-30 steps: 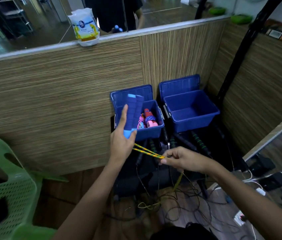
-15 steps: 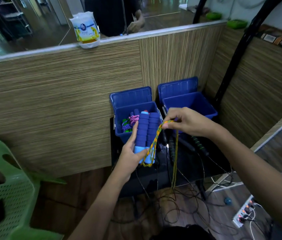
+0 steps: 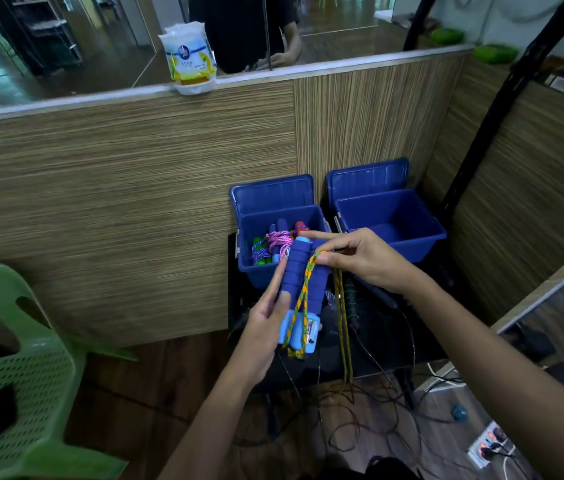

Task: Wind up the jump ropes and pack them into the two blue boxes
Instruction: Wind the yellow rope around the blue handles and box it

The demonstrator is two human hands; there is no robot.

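Note:
My left hand (image 3: 266,317) grips the two blue foam handles (image 3: 303,271) of a jump rope, held together and upright in front of the left blue box (image 3: 259,277). The yellow-green braided rope (image 3: 303,299) runs lengthwise over the handles. My right hand (image 3: 360,258) pinches that rope at the handles' top; the rest of the rope hangs down to the floor. The left blue box holds wound ropes with pink, purple, green and red parts (image 3: 273,242). The right blue box (image 3: 415,242) stands beside it with nothing in it, lid up.
A wood-grain partition (image 3: 135,202) rises behind the boxes, with a tissue pack (image 3: 188,62) on its ledge. A green plastic chair (image 3: 14,375) stands at the left. Dark-handled ropes (image 3: 353,303) lie on the black stand; tangled cables and a power strip (image 3: 488,445) cover the floor.
My right hand rose from low beside the handles to their top, laying the rope lengthwise over them. My left hand brought the handles lower and nearer.

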